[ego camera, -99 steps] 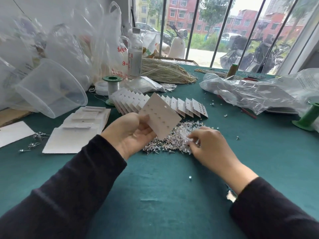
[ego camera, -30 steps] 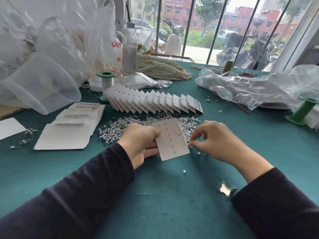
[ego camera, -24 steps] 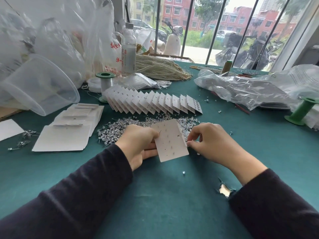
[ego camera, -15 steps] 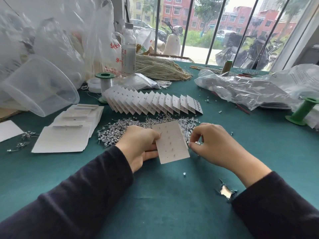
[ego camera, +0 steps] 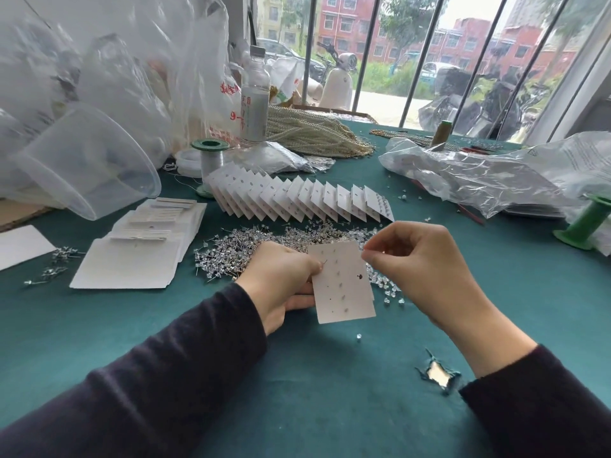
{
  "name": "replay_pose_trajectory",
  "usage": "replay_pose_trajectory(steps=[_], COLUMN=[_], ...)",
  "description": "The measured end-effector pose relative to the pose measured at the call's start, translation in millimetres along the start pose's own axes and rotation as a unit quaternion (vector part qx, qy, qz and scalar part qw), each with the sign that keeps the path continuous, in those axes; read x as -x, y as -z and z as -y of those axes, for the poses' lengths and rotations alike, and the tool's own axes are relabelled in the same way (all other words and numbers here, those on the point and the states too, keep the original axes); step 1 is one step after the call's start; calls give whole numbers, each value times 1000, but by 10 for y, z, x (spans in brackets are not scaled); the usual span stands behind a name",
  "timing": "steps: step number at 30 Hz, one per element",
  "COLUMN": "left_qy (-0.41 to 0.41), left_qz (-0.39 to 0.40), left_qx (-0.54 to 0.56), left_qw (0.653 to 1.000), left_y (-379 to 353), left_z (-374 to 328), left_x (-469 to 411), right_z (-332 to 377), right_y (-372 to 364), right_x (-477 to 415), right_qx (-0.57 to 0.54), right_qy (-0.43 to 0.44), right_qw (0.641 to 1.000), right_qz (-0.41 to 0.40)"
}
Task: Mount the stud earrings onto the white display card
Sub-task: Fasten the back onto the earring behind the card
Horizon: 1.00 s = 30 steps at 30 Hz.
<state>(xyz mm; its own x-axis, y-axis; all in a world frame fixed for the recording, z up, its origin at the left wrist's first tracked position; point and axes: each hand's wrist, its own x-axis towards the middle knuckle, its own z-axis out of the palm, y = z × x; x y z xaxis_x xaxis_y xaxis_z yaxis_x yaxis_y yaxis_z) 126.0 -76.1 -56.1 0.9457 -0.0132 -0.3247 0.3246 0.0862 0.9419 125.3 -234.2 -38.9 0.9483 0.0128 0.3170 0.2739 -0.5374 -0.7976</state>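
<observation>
Teal cloth-covered bench [ego camera: 314, 398] in front of a barred window, brick buildings and a parked scooter outside. Left hand [ego camera: 281, 279] grips the white display card [ego camera: 344, 285] by its left edge, thumb on the face, fingers curled behind. The card is held just above the bench, tilted toward the camera, between the two hands. Card face shows columns of small marks, a thin post sticking out near the left thumb and one dark spot on the right side; too small to say which holes are filled. Right hand [ego camera: 416, 262] is closed in a pinch at the card's top right corner, thumb and forefinger on a stud earring [ego camera: 364, 251], only a sliver of it visible. Loose pile of stud earrings [ego camera: 244, 249] lies on the bench just behind the hands, and small clear pieces [ego camera: 390, 292] are scattered right of the card. One stray piece [ego camera: 358, 337] sits on the cloth below the card. Fanned row of filled cards [ego camera: 297, 200] is behind the pile. Stacks of blank cards [ego camera: 139, 256] are to the left, with a clear plastic tub [ego camera: 86, 163] on its side beyond them. Green spool [ego camera: 210, 153], bottle [ego camera: 254, 94] and pearl strands [ego camera: 310, 130] are at the back. Crumpled plastic bags [ego camera: 479, 176] and a second green spool [ego camera: 585, 226] are on the right. Tear in the cloth [ego camera: 436, 373] near the right sleeve.
</observation>
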Motion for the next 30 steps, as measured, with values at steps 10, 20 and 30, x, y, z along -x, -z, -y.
replay_pose_trajectory(steps=[10,20,30], left_qy=[-20,-35,-39], left_qz=[-6,-34,-40], left_qx=[17,29,24], left_qw=[1000,998,998], left_y=[-28,-54,-47], left_z=[7,11,22], left_x=[16,45,24], right_z=[69,-19,-32], right_y=[-306,-446,-438], right_x=[119,94,82], right_qx=[77,140,138], right_qy=[77,139,135], right_qw=[993,980,981], right_qz=[-41,-20,-22])
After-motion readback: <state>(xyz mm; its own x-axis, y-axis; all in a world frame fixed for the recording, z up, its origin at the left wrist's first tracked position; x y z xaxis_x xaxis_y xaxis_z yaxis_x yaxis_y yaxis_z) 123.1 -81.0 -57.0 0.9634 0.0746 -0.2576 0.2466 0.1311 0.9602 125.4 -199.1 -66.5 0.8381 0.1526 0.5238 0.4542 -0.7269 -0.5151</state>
